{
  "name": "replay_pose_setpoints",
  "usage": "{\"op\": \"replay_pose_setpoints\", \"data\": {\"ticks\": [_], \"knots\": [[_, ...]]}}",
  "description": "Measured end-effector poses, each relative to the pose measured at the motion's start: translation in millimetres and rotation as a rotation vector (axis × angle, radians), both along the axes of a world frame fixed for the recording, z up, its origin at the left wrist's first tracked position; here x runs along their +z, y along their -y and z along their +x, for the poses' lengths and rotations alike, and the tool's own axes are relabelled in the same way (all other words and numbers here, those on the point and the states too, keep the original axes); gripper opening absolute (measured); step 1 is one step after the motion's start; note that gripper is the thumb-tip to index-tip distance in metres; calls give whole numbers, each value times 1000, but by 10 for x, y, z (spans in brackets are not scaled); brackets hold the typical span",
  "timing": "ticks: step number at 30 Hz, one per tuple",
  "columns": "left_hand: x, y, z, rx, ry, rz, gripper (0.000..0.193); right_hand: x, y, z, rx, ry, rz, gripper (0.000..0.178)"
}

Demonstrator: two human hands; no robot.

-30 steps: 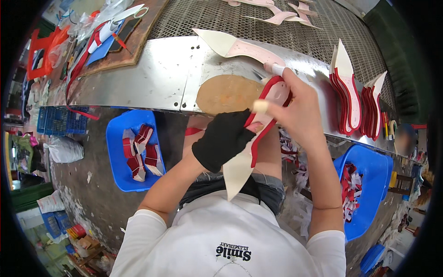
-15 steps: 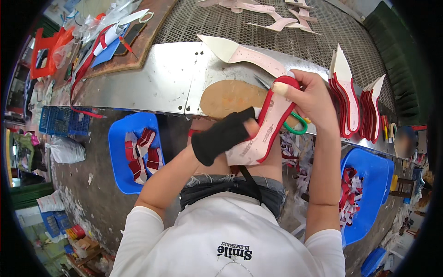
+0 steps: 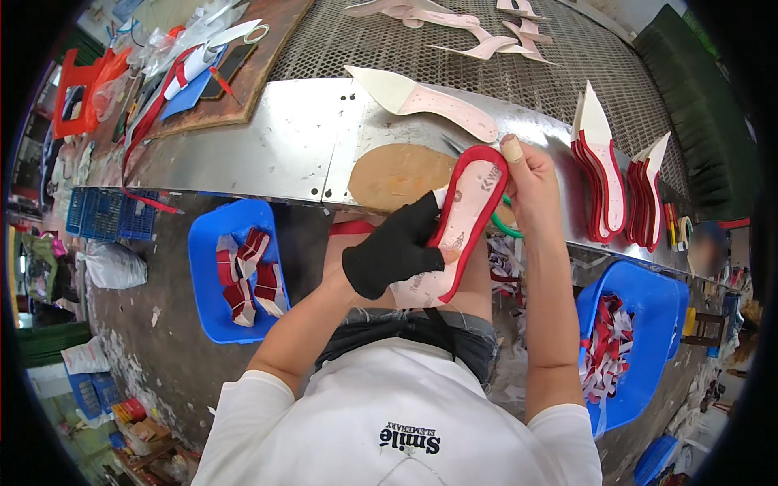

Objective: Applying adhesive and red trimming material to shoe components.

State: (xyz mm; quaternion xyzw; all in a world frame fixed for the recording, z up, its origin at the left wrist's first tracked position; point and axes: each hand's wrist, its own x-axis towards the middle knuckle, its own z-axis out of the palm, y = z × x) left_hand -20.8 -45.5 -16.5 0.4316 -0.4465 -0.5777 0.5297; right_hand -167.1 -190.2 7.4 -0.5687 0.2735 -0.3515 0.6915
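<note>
My left hand [image 3: 397,249], in a black fingerless glove, pinches a pale pink, sole-shaped piece with red edging [image 3: 470,202] above my lap, just before the shiny metal table [image 3: 292,138]. My right hand [image 3: 532,182], its thumb wrapped in beige tape, is at the piece's rounded far end; I cannot tell whether that grip is closed on it. On my left, a deep blue plastic bin [image 3: 203,271] on the floor holds several red-and-white bundles [image 3: 266,283], loosely spread. On my right, another blue plastic bin [image 3: 652,348] contains a tangled heap of red and white strips [image 3: 604,348].
</note>
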Motion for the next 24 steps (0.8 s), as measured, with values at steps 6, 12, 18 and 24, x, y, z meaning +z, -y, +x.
{"op": "replay_pose_setpoints", "data": {"ticks": [6, 12, 18, 24], "knots": [[94, -9, 8, 54, 49, 40, 70, 90, -115, -22, 67, -1, -60, 25], [144, -19, 14, 38, 251, 109, 64, 167, -63, -103, 28, -72, -162, 16], [141, -164, 173, -95, 215, -61, 41, 178, 59, -130, -175, -91, -217, 17], [42, -167, 34, 161, 751, -418, 23, 179, -385, 95, -443, -349, -742, 53]]}}
